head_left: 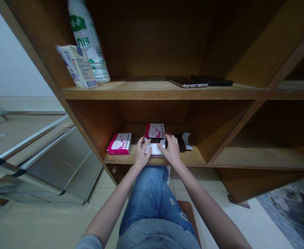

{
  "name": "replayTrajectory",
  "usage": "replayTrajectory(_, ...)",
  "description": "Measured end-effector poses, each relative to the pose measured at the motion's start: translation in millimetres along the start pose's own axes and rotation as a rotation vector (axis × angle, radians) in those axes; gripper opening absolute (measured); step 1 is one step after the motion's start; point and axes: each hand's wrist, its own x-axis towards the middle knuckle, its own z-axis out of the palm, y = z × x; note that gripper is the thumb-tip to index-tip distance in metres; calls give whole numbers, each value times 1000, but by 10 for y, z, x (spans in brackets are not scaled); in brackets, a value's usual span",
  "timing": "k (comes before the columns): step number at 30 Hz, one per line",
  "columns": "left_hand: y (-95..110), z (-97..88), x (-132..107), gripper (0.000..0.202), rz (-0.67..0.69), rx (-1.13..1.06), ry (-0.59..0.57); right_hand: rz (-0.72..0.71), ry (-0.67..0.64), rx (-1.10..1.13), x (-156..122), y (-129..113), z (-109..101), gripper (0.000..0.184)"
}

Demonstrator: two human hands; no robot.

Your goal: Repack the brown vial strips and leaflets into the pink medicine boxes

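Wooden shelving (162, 90) straight ahead, dark brown inside, compartments dim. White wall (12, 45) at ten o'clock. Metal-railed folding frame (45, 155) at nine o'clock, tilted. Pale floor tiles (38, 221) at seven o'clock. Grey mottled rug (289, 214) at four o'clock. Low, soft light.

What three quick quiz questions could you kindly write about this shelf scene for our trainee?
1. True or false: the left hand and the right hand both touch the open pink-and-white box.
2. Which lies flat on the upper shelf: A) two phones, B) a stapler, C) a folded towel?
3. Fill in the blank: the other pink box sits to the ___ of the hands.

Key: 1 true; 2 A; 3 left.
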Motion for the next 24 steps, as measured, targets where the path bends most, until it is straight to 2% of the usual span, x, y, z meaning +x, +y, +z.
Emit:
replayTrajectory(4,-3,6,-23,36,-4,-6,25,21,-1,-92,57,-32,-18,36)
replayTrajectory(7,3,6,-30,36,-28,-46,54,0,15,-74,22,-34,-68,29)
replayTrajectory(12,21,-1,-17,39,-90,-80,92,-32,20,145,-35,49,-152,27)
replayTrajectory(16,41,-26,-9,44,-152,-87,110,18,41,298,-7,180,-184,23)
replayTrajectory(20,30,-30,-18,49,-178,-47,127,45,41,279,28,275,-210,20)
replayTrajectory(24,2,-16,-31,50,-156,-12,134,-15,58,169,23,264,-226,18)
